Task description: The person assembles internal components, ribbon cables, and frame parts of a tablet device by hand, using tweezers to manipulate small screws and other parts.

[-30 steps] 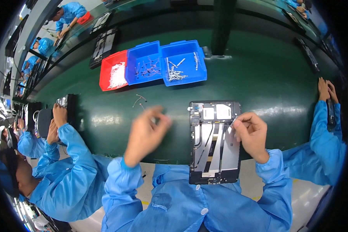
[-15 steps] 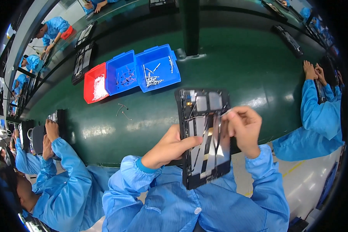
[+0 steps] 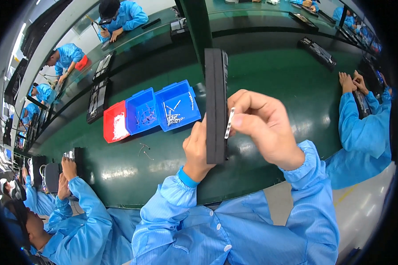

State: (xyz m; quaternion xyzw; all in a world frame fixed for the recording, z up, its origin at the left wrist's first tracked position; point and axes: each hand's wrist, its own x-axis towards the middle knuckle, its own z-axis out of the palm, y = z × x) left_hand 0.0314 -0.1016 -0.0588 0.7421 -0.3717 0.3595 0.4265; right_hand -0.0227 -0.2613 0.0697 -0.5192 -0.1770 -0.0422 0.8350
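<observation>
My left hand grips a black tablet-like device housing from its left side, fingers partly hidden behind it. The housing stands upright and almost edge-on, so its inside barely shows. On its right, my right hand pinches a small white strip with dark marks between thumb and fingers. This strip lies along the housing's right edge; whether it touches cannot be told. Similar short strips lie in the right blue bin beyond my left hand.
Joined to that bin are another blue bin with thin wires and a red bin with white pieces. Loose wires lie on the green table. A green post rises behind. Co-workers in blue sit on both sides.
The housing has been raised and turned from showing its open inside to nearly edge-on. My right hand has moved up and left with it, and the strip now shows plainly in its pinch.
</observation>
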